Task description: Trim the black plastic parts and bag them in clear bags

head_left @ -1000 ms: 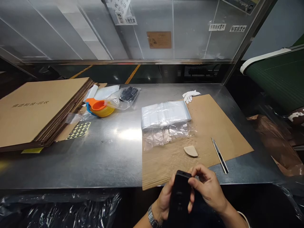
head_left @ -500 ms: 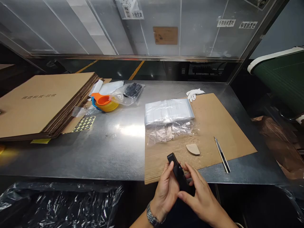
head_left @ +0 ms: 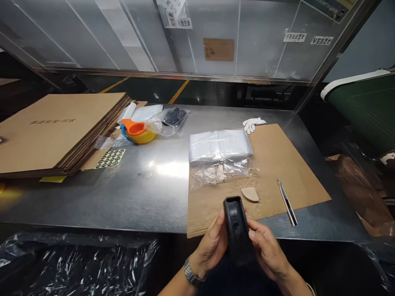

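A long black hollow plastic part [head_left: 237,230] is tilted up in front of me, its recessed inner side facing the camera. My left hand [head_left: 212,242] grips its left side, thumb along the edge. On the other side my right hand [head_left: 267,246] holds it with bent fingers. The part's lower end fades into the dark below. Just beyond it a beige wedge-shaped piece [head_left: 250,194] lies on the flat cardboard sheet [head_left: 277,160]. A utility knife [head_left: 286,202] rests to the right, partly over the sheet's edge.
A stack of clear plastic bags [head_left: 220,146] and a white glove [head_left: 254,124] lie farther back. Flattened cartons [head_left: 61,131], nested orange and yellow scoops [head_left: 140,132], a bag with black contents [head_left: 173,118] and a sticker sheet [head_left: 110,159] are at left. Black plastic sheeting [head_left: 80,263] hangs below the table edge.
The black part has been turned over between my hands, from its closed side to its hollow side. Both hands have shifted their hold on it. The table things stay put while the view shifts.
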Demonstrator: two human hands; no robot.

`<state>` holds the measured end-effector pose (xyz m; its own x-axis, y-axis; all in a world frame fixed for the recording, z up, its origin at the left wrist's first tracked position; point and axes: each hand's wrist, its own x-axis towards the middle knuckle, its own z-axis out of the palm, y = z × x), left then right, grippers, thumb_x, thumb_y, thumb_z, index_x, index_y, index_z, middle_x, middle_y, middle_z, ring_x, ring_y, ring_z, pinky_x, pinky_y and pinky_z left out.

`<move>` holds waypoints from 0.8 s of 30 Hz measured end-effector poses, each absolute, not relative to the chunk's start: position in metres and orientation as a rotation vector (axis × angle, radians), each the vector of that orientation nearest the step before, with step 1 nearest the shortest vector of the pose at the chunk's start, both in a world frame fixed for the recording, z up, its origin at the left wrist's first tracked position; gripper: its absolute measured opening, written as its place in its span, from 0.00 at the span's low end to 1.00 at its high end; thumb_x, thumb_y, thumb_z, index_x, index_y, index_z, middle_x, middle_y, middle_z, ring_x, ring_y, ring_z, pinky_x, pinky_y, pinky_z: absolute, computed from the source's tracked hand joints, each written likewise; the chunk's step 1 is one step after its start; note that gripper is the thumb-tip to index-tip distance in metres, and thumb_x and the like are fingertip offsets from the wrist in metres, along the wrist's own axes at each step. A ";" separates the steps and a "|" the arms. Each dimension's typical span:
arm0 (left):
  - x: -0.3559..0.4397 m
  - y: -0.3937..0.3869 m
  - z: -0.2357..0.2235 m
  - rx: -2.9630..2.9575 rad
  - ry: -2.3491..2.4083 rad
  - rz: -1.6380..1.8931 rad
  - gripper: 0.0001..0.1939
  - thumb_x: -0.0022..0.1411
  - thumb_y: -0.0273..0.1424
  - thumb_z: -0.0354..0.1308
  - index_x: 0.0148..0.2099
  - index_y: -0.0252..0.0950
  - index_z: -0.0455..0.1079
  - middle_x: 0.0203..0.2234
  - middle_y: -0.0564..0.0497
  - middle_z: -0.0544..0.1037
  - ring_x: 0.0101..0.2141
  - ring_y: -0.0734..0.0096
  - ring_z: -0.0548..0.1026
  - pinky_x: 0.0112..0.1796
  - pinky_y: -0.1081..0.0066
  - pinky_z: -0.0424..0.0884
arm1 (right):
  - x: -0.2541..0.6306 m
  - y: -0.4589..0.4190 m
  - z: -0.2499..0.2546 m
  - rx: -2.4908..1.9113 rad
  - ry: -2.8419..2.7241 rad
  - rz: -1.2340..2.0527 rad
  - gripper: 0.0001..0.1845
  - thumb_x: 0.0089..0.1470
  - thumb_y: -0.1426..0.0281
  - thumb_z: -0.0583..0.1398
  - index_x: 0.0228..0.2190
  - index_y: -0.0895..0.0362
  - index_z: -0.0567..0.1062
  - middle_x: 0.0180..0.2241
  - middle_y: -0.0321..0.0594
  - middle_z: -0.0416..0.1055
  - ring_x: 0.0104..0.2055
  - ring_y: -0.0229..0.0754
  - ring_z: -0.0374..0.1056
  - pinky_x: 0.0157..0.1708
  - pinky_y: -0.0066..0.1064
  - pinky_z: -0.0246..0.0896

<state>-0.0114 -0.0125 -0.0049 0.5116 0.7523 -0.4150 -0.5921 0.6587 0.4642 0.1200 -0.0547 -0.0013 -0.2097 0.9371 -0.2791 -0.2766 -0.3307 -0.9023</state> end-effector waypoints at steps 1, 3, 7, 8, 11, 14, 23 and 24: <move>-0.009 -0.014 -0.006 0.229 0.571 0.786 0.26 0.56 0.47 0.55 0.51 0.36 0.67 0.39 0.45 0.75 0.34 0.65 0.74 0.37 0.67 0.68 | 0.121 -0.055 -0.002 -1.197 -1.047 1.653 0.22 0.56 0.56 0.53 0.42 0.60 0.72 0.28 0.40 0.73 0.28 0.40 0.69 0.30 0.31 0.65; -0.006 -0.016 -0.007 0.141 0.501 0.775 0.28 0.56 0.51 0.51 0.51 0.37 0.66 0.35 0.46 0.75 0.31 0.64 0.74 0.34 0.64 0.70 | 0.129 -0.054 -0.007 -1.448 -1.327 1.449 0.26 0.56 0.51 0.50 0.32 0.61 0.74 0.21 0.38 0.70 0.21 0.37 0.67 0.23 0.28 0.63; -0.009 -0.014 -0.005 0.074 0.553 0.944 0.26 0.59 0.49 0.48 0.50 0.36 0.65 0.28 0.50 0.72 0.31 0.69 0.73 0.38 0.68 0.69 | 0.181 -0.041 -0.025 -1.897 -1.438 0.917 0.28 0.58 0.51 0.45 0.30 0.60 0.72 0.24 0.44 0.70 0.25 0.43 0.67 0.26 0.35 0.63; -0.010 -0.013 -0.004 0.070 0.567 0.953 0.26 0.59 0.49 0.48 0.51 0.36 0.64 0.27 0.50 0.71 0.29 0.70 0.72 0.37 0.69 0.69 | 0.197 -0.036 -0.031 -2.003 -1.420 0.731 0.26 0.57 0.52 0.46 0.34 0.61 0.71 0.29 0.48 0.70 0.31 0.47 0.67 0.33 0.41 0.62; -0.015 -0.010 -0.001 0.035 0.580 0.908 0.27 0.59 0.51 0.45 0.52 0.38 0.63 0.27 0.51 0.70 0.25 0.73 0.70 0.28 0.72 0.69 | 0.239 -0.024 -0.049 -2.192 -1.450 0.326 0.26 0.53 0.54 0.50 0.39 0.63 0.68 0.38 0.58 0.65 0.44 0.60 0.59 0.43 0.54 0.52; -0.017 -0.009 0.001 -0.008 0.588 0.893 0.26 0.60 0.51 0.43 0.51 0.39 0.63 0.28 0.51 0.69 0.24 0.73 0.70 0.26 0.73 0.68 | 0.258 -0.019 -0.067 -2.259 -1.553 0.152 0.20 0.52 0.57 0.51 0.36 0.62 0.68 0.35 0.56 0.64 0.42 0.61 0.59 0.41 0.52 0.54; -0.019 -0.008 0.005 -0.059 0.619 0.889 0.25 0.62 0.49 0.42 0.50 0.37 0.63 0.27 0.51 0.69 0.24 0.74 0.70 0.26 0.73 0.69 | 0.266 -0.019 -0.081 -2.314 -1.706 0.093 0.12 0.52 0.62 0.48 0.30 0.57 0.66 0.29 0.48 0.66 0.33 0.53 0.63 0.32 0.40 0.58; -0.019 -0.008 0.005 -0.064 0.626 0.893 0.25 0.62 0.49 0.42 0.50 0.37 0.63 0.27 0.51 0.69 0.23 0.73 0.70 0.26 0.73 0.69 | 0.267 -0.018 -0.079 -2.318 -1.703 0.105 0.12 0.52 0.62 0.48 0.29 0.57 0.65 0.28 0.48 0.66 0.33 0.52 0.64 0.32 0.40 0.58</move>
